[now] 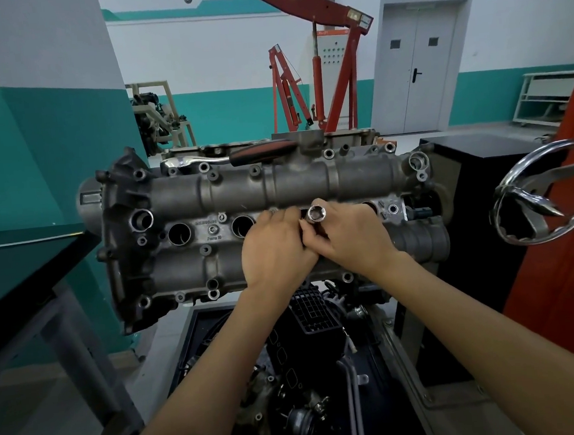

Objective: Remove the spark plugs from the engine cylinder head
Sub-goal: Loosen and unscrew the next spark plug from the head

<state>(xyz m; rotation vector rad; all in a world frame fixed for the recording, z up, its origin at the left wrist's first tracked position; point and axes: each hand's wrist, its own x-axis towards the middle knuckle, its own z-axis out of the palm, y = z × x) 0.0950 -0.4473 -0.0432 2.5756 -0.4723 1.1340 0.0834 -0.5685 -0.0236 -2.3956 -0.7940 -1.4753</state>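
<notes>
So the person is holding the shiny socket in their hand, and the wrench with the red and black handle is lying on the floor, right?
Not quite. The right hand does hold the shiny socket, but the ratchet wrench lies on top of the engine's far edge, not the floor. The head view shows it.

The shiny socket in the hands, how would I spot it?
Find the big grey engine cylinder head in the middle. Both hands meet over its row of round holes; the right hand holds the socket. It is the only bright chrome ring there, open end facing up.

Beyond the hands stand a red engine crane [335,62] and grey double doors [416,69]; right, a chrome handwheel [548,193].
</notes>
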